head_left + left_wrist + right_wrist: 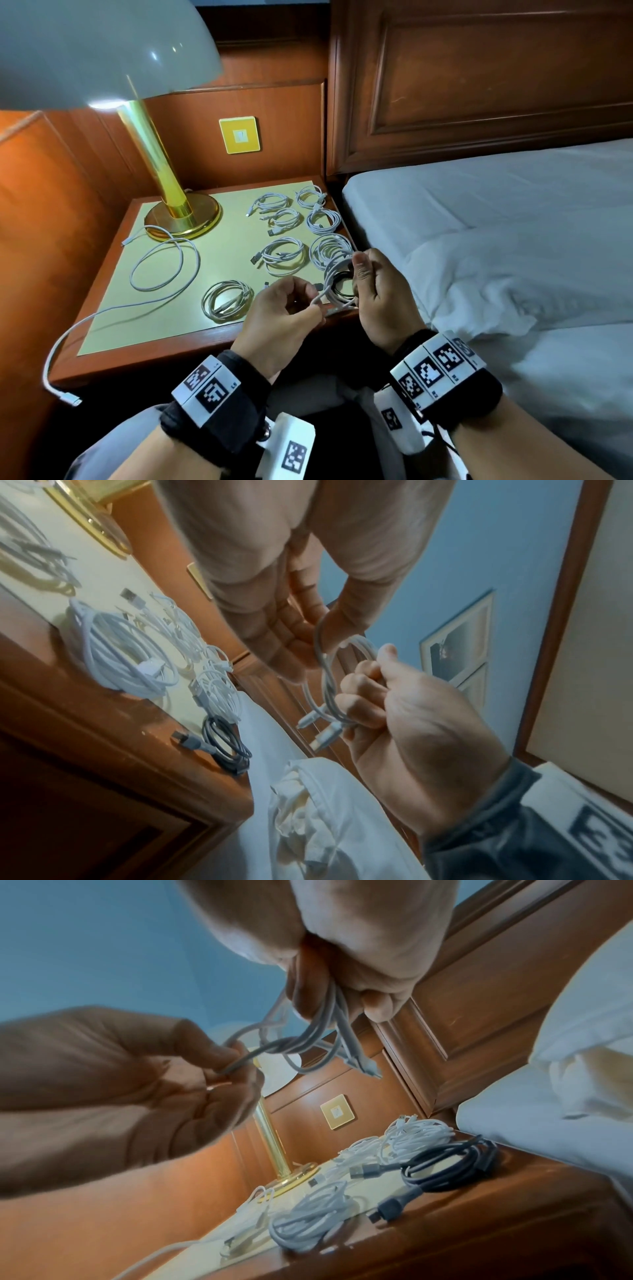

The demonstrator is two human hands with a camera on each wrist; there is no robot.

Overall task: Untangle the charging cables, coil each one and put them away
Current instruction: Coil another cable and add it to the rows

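The counter [113,329] is a small wooden bedside stand with a pale yellow top, set in a corner panelled in reddish wood; a brass lamp [161,192] with a grey dome shade stands at its back left, and a yellow switch plate [239,134] sits on the panel behind. To the right a bed [496,219] with white sheets and a rumpled duvet runs along a carved wooden headboard [479,85]; in the wrist views a blue wall shows above.

Several white coils [283,256] lie on the right half of the counter in rough rows; another coil [226,300] rests near the front edge; a dark coil [448,1164] sits at the front right corner, beside the mattress. One loose cable [164,267] loops across the left side near the lamp base and trails over the front edge, its plug hanging below.

Over the front right corner both hands work a white cable [337,281]; the right hand [380,301] is curled round the gathered loops, holding them upright; the left hand [277,318] pinches a strand of the same cable between thumb and fingertips, just beside the bundle; two plug ends dangle under the right hand. Both wrists wear black bands with printed markers.
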